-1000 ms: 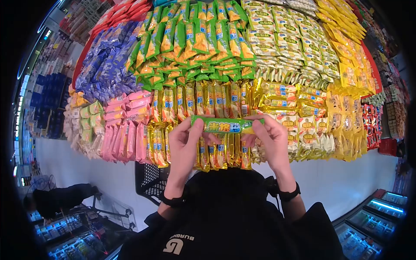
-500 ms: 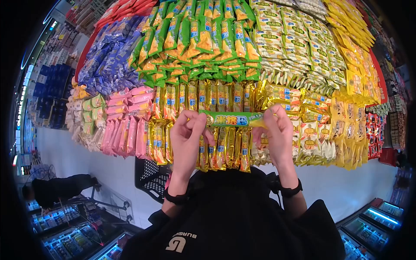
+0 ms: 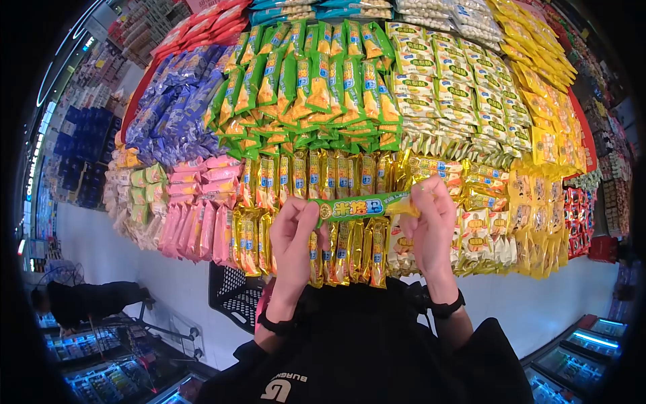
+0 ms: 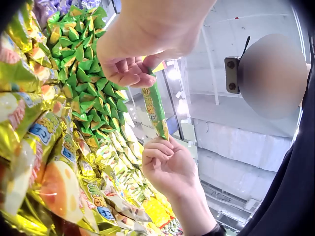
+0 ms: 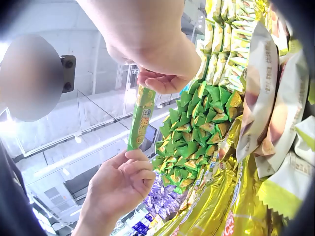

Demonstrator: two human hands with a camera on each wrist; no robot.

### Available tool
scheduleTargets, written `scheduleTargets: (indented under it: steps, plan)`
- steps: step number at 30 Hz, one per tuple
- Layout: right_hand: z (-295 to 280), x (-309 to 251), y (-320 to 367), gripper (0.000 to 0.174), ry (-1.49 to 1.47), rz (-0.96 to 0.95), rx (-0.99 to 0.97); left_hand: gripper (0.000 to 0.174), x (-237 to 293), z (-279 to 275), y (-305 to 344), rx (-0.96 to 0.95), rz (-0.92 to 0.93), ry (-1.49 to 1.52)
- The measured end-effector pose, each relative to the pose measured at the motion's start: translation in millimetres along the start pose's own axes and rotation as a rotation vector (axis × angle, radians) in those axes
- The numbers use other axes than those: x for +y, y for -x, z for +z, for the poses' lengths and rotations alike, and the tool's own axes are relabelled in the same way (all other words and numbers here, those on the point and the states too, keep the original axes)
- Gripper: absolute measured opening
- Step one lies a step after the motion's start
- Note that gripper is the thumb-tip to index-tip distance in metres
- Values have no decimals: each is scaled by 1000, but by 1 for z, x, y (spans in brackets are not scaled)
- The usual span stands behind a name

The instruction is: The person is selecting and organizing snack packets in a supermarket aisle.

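A long green snack packet (image 3: 363, 206) with colourful lettering is stretched between both hands, its right end raised a little in the head view. My left hand (image 3: 293, 237) pinches the left end between thumb and curled fingers. The yellowish right end is pinched by my right hand (image 3: 433, 225). From the left wrist view, the packet (image 4: 155, 109) hangs between the two hands, away from the piled goods. The right wrist view shows the same packet (image 5: 141, 118), gripped at both ends. Gold-wrapped packets (image 3: 343, 249) stand in rows below and behind the hands.
Heaped green packets (image 3: 309, 94) lie beyond the gold ones. Purple packets (image 3: 175, 101) and pink packets (image 3: 195, 232) are to the left, white-green packets (image 3: 464, 74) and yellow bags (image 3: 548, 128) to the right. A black basket (image 3: 232, 296) is below the display; another person (image 3: 94, 301) stands at lower left.
The packet, level at first, now slants with its right end higher. My right hand has shifted its hold outward along the end. The display sits lower in the head view than half a second ago.
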State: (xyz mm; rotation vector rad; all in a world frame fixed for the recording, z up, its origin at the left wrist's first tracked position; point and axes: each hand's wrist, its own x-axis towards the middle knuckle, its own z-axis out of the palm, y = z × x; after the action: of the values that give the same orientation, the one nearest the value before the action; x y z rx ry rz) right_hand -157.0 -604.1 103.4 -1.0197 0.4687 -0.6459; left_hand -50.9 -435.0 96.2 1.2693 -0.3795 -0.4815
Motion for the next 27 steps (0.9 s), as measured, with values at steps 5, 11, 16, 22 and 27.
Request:
scheduleTargets:
  steps: [5,11,16,22,27]
  plan:
    - [0,-3,1,11,-6,-68,-54,18,5,7,-2,22,35,23]
    - [-10,0,0,9,207,-101,-124,11,3,-1,-4,50,84,-24]
    - [-8,3,1,18,243,-151,-133,11,8,-2,-6,82,127,-61]
    - [-8,8,-3,26,308,-231,-200,17,4,-11,-10,87,202,-106]
    - [-5,9,-3,27,324,-211,-196,15,6,-13,-10,89,201,-112]
